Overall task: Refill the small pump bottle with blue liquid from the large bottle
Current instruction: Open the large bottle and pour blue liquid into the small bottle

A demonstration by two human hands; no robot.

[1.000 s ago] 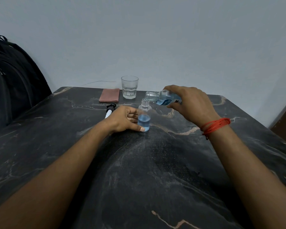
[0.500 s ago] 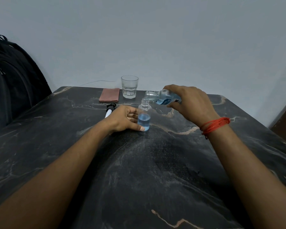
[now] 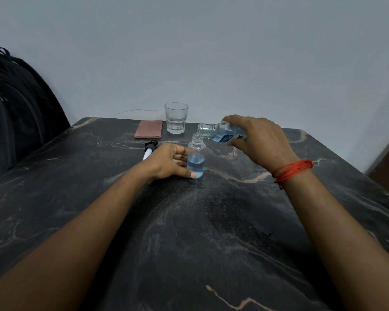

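Note:
The small clear bottle (image 3: 196, 158) stands upright on the dark marble table (image 3: 211, 221), open at the neck, with blue liquid filling roughly its lower half. My left hand (image 3: 167, 161) grips it from the left, thumb across its base. My right hand (image 3: 259, 140) holds the large bottle (image 3: 220, 132) tipped nearly level, its open mouth right above the small bottle's neck. Blue liquid sits in the large bottle's body; most of it is hidden under my fingers. The pump top (image 3: 149, 148), black head with a white tube, lies on the table behind my left hand.
A drinking glass (image 3: 176, 117) with a little water stands at the table's back edge, a folded pink cloth (image 3: 149, 129) to its left. A black backpack (image 3: 16, 108) leans at the far left. A thin wire runs behind the cloth.
Both hands and both bottles hold almost the same pose; the large bottle stays tipped over the small bottle's neck. No clear rise in the blue level.

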